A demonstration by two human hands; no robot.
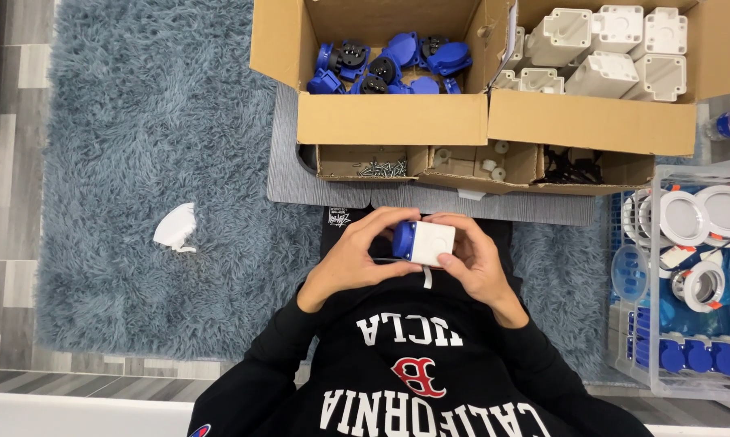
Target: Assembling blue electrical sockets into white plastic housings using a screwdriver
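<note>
Both hands hold one small assembly in front of my chest: a white plastic box with a blue socket part fitted on its left end. My left hand wraps the blue end, fingers curled over the top. My right hand cups the white box from the right and below. I sit over a shaggy grey-blue rug, wearing a black sweatshirt.
Ahead stand a cardboard box of blue socket parts and a box of white housings. Small trays hold screws, white bits and black parts. A clear bin with round white and blue pieces stands right. A white piece lies left.
</note>
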